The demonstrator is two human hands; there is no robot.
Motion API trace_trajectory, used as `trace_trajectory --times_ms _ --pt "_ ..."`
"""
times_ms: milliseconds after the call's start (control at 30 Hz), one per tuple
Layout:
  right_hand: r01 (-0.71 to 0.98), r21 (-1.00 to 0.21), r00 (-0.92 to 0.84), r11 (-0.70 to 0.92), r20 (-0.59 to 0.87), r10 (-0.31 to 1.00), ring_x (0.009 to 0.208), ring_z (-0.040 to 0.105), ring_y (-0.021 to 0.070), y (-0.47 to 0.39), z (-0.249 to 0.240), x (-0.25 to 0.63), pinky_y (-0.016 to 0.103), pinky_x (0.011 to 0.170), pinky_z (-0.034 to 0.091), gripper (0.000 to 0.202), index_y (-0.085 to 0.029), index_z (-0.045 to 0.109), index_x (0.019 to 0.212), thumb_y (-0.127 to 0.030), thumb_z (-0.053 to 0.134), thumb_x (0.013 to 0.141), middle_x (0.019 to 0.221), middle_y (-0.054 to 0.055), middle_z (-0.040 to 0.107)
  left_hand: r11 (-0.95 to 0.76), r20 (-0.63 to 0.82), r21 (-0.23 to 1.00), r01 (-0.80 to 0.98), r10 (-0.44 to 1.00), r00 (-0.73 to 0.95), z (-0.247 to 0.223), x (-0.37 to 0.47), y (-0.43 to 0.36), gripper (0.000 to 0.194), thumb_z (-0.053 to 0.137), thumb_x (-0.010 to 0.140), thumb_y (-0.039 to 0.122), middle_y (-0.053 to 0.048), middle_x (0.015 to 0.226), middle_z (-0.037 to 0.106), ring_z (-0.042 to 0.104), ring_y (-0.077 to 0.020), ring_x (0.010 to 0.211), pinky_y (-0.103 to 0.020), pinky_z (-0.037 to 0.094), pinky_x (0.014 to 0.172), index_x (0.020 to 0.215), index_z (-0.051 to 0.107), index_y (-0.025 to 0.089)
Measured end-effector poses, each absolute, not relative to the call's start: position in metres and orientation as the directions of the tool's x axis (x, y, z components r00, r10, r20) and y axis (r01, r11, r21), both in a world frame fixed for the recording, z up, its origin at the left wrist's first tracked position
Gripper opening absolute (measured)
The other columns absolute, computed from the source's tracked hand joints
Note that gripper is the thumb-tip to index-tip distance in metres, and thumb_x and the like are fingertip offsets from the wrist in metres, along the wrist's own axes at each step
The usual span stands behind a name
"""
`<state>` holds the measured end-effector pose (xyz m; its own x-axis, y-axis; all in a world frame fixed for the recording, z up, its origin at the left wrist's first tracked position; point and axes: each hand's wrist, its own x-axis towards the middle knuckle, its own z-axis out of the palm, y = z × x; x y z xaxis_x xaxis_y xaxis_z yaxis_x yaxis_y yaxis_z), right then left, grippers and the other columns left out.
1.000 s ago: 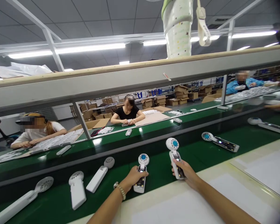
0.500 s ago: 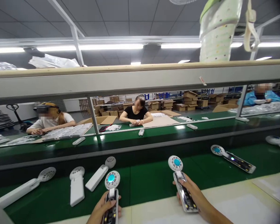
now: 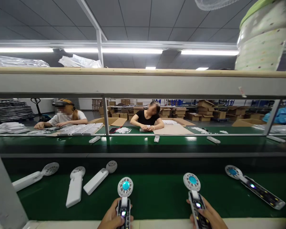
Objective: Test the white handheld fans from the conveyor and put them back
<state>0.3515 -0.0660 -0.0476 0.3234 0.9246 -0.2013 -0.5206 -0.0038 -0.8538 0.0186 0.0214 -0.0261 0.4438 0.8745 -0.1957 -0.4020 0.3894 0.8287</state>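
In my left hand (image 3: 111, 217) is a small white handheld fan (image 3: 125, 187) with a blue hub. Its handle lacks a front cover, showing a dark circuit board with a lit spot, and my thumb lies near that light. My right hand (image 3: 211, 215) grips a second handheld fan (image 3: 192, 182) of the same kind, its board also glowing and my thumb on the handle. Both are upright, heads up, at the near side of the green conveyor belt (image 3: 157, 200). To the right lies another open-handled fan (image 3: 259, 189), its board lit.
Closed white fans (image 3: 74, 187) lie on the belt at left. A grey post (image 3: 7, 187) stands at near left. A shelf (image 3: 138, 84) crosses above the belt. Beyond, a person in black (image 3: 146, 118) and a person in white (image 3: 69, 118) work at a second belt.
Lights now glow on the boards of both held fans, dark before. My view has swung left and levelled, and the right hand's fan sits lower in the picture.
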Motion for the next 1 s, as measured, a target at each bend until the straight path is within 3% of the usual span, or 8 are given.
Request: trace_trajectory --times_ms 133,267,433,600,1000 --pt "-0.511 -0.859 0.326 -0.018 -0.214 0.921 0.067 0.066 0.0245 -0.068 -0.040 0.340 0.037 0.059 0.051 0.069 -0.027 0.044 0.119 -0.041 0.075 0.059 0.104 0.007 0.066 0.362 -0.183 0.860 -0.360 0.877 0.444 -0.017 0.023 0.014 0.053 0.073 0.055 0.019 -0.009 0.103 0.057 0.060 -0.0247 0.082 -0.039 0.047 0.074 0.102 0.050 0.021" --pt "-0.528 -0.849 0.364 0.022 -0.203 0.909 0.073 0.067 0.0284 -0.060 -0.034 0.303 0.039 0.062 0.051 0.071 -0.025 0.049 0.115 -0.040 0.078 0.052 0.101 0.008 0.067 0.372 -0.207 0.875 -0.310 0.866 0.455 -0.012 0.024 0.012 0.049 0.070 0.059 0.019 -0.007 0.098 0.058 0.060 -0.0220 0.081 -0.039 0.045 0.077 0.103 0.050 0.021" --pt "-0.546 -0.834 0.140 -0.074 -0.178 0.974 0.063 0.066 0.0218 -0.051 -0.026 0.243 0.033 0.057 0.049 0.061 -0.022 0.050 0.111 -0.037 0.076 0.058 0.100 0.009 0.067 0.291 -0.138 0.925 -0.243 0.856 0.498 -0.009 0.024 0.008 0.045 0.068 0.062 0.020 -0.005 0.089 0.060 0.060 -0.0207 0.079 -0.038 0.044 0.078 0.102 0.048 0.021" --pt "-0.476 -0.870 -0.031 -0.129 -0.130 0.991 0.064 0.065 0.0203 -0.048 -0.022 0.210 0.032 0.056 0.048 0.064 -0.023 0.044 0.116 -0.042 0.073 0.063 0.101 0.009 0.066 0.242 -0.109 0.951 -0.194 0.845 0.524 -0.003 0.022 0.002 0.045 0.070 0.063 0.025 -0.004 0.084 0.059 0.060 -0.0197 0.077 -0.036 0.044 0.075 0.101 0.047 0.020" --pt "-0.443 -0.889 0.000 -0.118 -0.132 0.991 0.072 0.064 0.0231 -0.048 -0.029 0.209 0.035 0.061 0.049 0.066 -0.023 0.044 0.116 -0.046 0.072 0.061 0.115 0.014 0.059 0.243 -0.116 0.957 -0.158 0.822 0.558 0.000 0.018 0.001 0.052 0.070 0.067 0.028 -0.006 0.087 0.060 0.060 -0.0208 0.084 -0.036 0.043 0.078 0.110 0.041 0.019"
